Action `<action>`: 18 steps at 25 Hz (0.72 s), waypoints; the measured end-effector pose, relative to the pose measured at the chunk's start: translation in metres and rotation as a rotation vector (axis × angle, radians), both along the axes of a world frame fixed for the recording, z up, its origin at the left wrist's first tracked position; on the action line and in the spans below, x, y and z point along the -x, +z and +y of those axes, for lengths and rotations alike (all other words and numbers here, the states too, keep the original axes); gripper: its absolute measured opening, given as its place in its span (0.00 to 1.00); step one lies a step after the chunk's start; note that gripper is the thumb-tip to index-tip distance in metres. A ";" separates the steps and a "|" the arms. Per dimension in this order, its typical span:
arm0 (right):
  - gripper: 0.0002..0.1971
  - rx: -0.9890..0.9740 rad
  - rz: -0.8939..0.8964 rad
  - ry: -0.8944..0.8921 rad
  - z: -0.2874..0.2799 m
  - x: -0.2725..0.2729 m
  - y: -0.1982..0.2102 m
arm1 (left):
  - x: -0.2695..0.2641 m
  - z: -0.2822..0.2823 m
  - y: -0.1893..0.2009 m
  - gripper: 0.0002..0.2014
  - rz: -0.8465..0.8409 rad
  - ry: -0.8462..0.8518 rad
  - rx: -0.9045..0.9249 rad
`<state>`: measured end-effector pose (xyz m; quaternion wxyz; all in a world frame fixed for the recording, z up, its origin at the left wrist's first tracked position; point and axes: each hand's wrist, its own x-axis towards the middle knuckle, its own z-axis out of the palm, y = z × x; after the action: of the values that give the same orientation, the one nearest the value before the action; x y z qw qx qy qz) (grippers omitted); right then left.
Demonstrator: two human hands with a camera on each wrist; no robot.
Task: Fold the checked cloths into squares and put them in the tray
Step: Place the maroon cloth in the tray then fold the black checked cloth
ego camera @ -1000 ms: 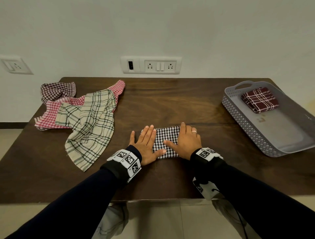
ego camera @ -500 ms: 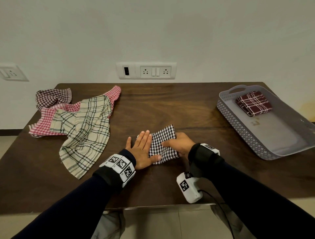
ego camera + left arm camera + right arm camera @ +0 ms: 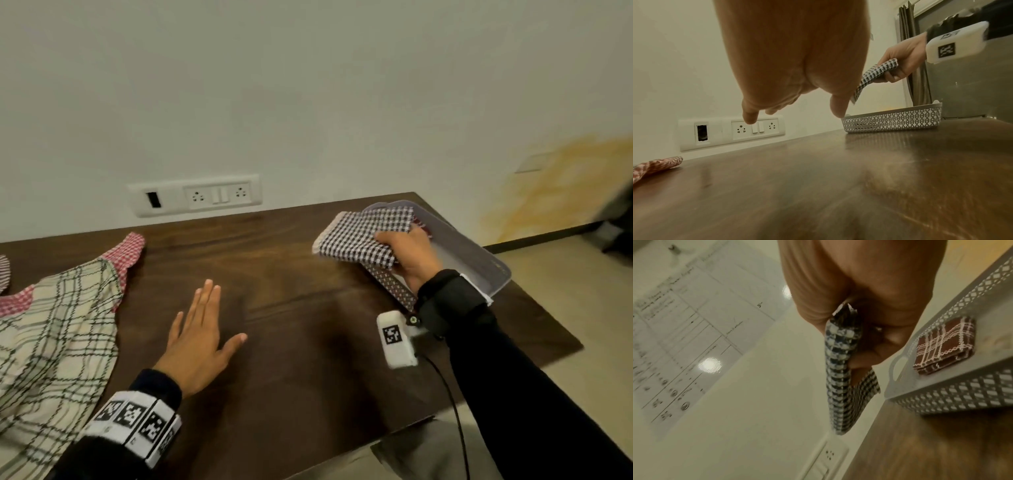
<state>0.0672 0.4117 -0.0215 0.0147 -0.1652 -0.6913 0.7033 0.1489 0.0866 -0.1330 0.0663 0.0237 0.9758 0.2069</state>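
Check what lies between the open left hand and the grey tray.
Only bare tabletop between left hand and grey tray, per the left wrist view.

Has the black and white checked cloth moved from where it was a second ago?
Yes. The black and white checked cloth has left the table middle and gone right, lifted in the right hand beside the tray.

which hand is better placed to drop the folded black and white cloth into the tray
Right. The right hand already grips the folded black and white cloth in the air just beside the tray. The left hand is open over the table, far from it.
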 end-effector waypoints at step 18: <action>0.11 -0.456 -0.474 0.119 0.097 0.113 -0.076 | 0.012 0.004 0.003 0.49 -0.107 0.032 -0.003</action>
<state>-0.0462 0.5091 -0.0975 -0.1510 -0.2758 -0.8235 0.4722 0.1371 0.0909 -0.1297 0.1150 -0.0028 0.9709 0.2102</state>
